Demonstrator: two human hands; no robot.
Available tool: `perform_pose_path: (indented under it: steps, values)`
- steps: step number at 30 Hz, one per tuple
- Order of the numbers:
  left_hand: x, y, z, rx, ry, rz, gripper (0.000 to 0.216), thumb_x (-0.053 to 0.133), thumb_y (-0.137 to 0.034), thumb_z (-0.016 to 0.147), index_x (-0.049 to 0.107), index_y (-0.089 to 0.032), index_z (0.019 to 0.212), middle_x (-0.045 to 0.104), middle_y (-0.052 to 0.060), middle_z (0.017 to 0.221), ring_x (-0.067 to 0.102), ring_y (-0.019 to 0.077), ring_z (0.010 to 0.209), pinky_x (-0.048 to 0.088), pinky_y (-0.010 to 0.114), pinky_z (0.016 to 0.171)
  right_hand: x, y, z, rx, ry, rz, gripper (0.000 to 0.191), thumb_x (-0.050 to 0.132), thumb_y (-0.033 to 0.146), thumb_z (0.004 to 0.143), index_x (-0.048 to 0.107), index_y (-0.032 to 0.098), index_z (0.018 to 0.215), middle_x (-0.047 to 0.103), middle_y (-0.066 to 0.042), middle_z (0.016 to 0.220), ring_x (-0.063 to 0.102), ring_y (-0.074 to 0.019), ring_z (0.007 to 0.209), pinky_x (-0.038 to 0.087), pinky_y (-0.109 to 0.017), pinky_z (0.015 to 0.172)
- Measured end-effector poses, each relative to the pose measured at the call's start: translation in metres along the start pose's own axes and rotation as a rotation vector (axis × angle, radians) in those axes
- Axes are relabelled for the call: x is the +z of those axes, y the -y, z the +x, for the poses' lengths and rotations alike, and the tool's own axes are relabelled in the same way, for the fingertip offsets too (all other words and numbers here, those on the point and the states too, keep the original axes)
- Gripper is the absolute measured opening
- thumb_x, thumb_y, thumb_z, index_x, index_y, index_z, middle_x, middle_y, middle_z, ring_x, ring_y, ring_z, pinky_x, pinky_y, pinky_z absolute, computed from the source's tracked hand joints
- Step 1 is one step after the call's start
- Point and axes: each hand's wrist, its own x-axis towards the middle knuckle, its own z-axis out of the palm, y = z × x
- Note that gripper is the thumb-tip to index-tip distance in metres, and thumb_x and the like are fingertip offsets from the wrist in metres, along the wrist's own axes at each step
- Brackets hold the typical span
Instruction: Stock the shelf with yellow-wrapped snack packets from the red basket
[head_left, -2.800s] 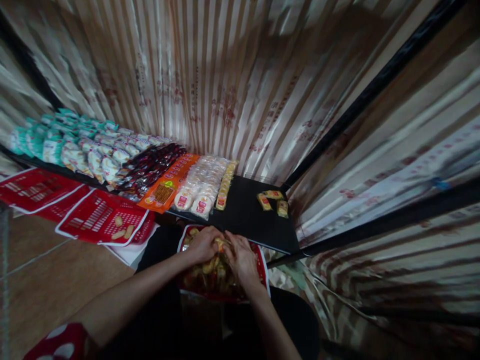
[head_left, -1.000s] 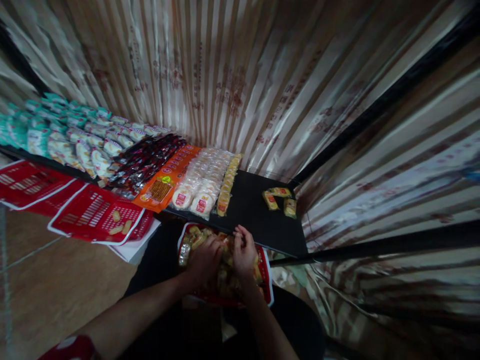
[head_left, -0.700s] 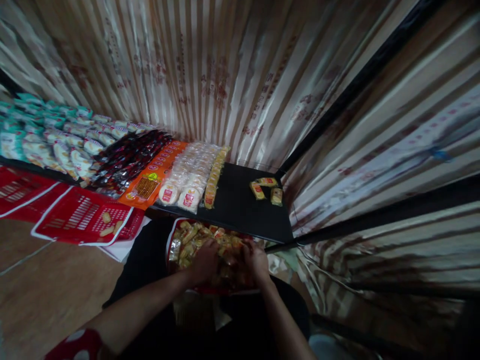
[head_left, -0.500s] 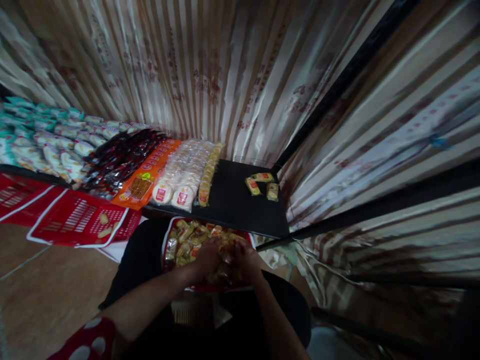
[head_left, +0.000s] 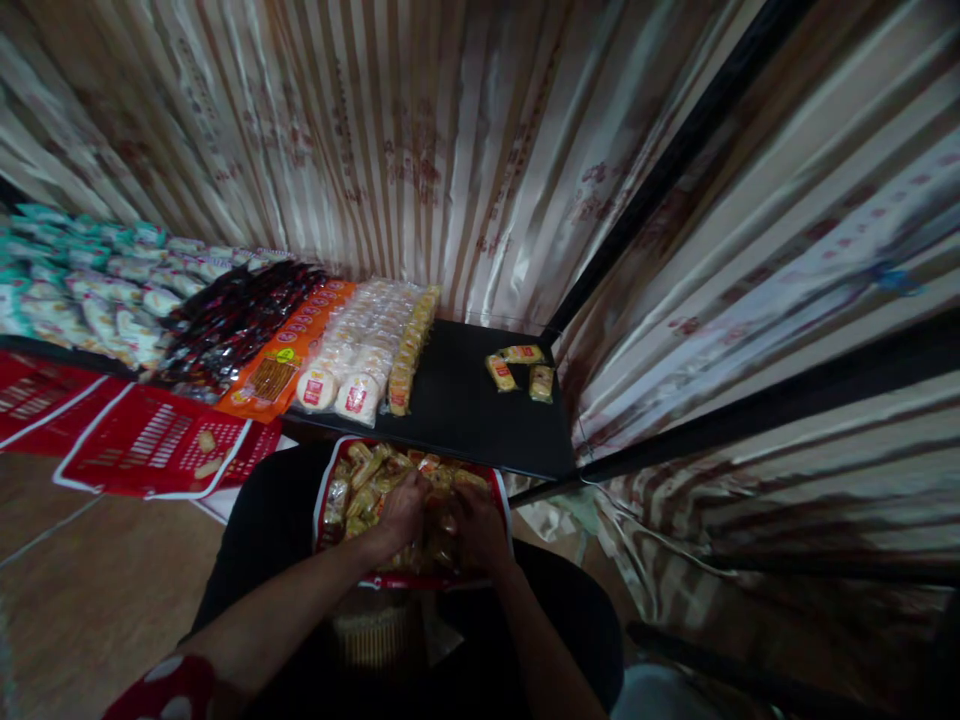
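Observation:
A red basket (head_left: 321,500) with a white rim rests on my lap, filled with small yellow wrapped snack packets (head_left: 365,497). My left hand (head_left: 405,508) is over the middle of the pile, its fingers curled together; what they hold is hidden. At the basket's right side, my right hand (head_left: 480,522) reaches down among the packets, and its fingertips are too dark to make out. Ahead on the black shelf (head_left: 457,400), a row of similar yellow packets (head_left: 411,350) stands beside clear-wrapped round white crackers (head_left: 358,395). Three loose yellow packets (head_left: 501,373) lie at the shelf's right end.
Further left on the shelf are an orange snack bag (head_left: 268,380), a heap of dark shiny packets (head_left: 225,325) and white-and-green packets (head_left: 97,270). Red baskets (head_left: 150,440) stand below them. A striped curtain (head_left: 420,150) hangs behind, and black frame bars (head_left: 787,400) cross the right.
My left hand has risen slightly and its fingers have drawn together above the packets. My right hand has shifted a little left and down in the basket. The view has moved slightly.

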Motion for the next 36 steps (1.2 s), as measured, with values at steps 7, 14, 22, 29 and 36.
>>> perform_pose_path:
  steps: [7,14,22,29,36]
  values:
    - [-0.016,-0.01,-0.011,0.28,-0.194,-0.107,0.022,0.041,-0.011,0.084,0.061,-0.018,0.088,0.059,0.004,0.093,0.054,0.0166,0.088,0.045,0.028,0.08,-0.01,0.005,0.002,-0.154,0.017,0.083,0.034,0.053,0.024,0.081,0.064,0.024,0.113,0.067,-0.007,0.112,0.059,-0.0221,0.106,0.045,-0.042,0.095]
    - [-0.046,-0.027,-0.011,0.467,-0.252,-0.014,0.023,0.045,-0.015,0.083,0.061,-0.021,0.097,0.059,0.005,0.102,0.054,0.018,0.097,0.047,0.03,0.084,-0.03,0.013,0.002,-0.144,-0.032,0.152,0.023,0.058,0.038,0.079,0.069,0.023,0.094,0.069,-0.006,0.094,0.063,-0.0216,0.093,0.05,-0.041,0.086]
    - [-0.09,-0.064,0.002,0.462,-0.558,-0.192,0.041,0.04,-0.011,0.082,0.049,-0.017,0.122,0.046,0.012,0.124,0.045,0.0213,0.118,0.042,0.038,0.101,-0.07,0.047,0.038,0.102,-0.196,0.534,0.032,0.061,0.041,0.073,0.068,0.019,0.094,0.068,-0.006,0.086,0.064,-0.0185,0.076,0.053,-0.03,0.068]
    - [-0.103,-0.082,0.02,0.285,-0.47,-0.389,0.038,0.036,-0.011,0.083,0.055,-0.018,0.116,0.051,0.009,0.118,0.05,0.0181,0.112,0.043,0.034,0.101,-0.086,0.072,0.096,0.178,-0.289,0.775,0.037,0.065,0.044,0.065,0.066,0.017,0.091,0.07,-0.005,0.083,0.064,-0.0182,0.074,0.051,-0.03,0.07]
    - [-0.115,-0.09,0.059,0.101,-0.415,-0.612,0.038,0.035,-0.018,0.087,0.053,-0.014,0.12,0.049,0.01,0.13,0.047,0.0171,0.121,0.034,0.029,0.108,-0.088,0.076,0.141,0.281,-0.329,0.84,0.037,0.068,0.043,0.059,0.065,0.017,0.084,0.067,-0.002,0.073,0.061,-0.0152,0.067,0.049,-0.026,0.063]
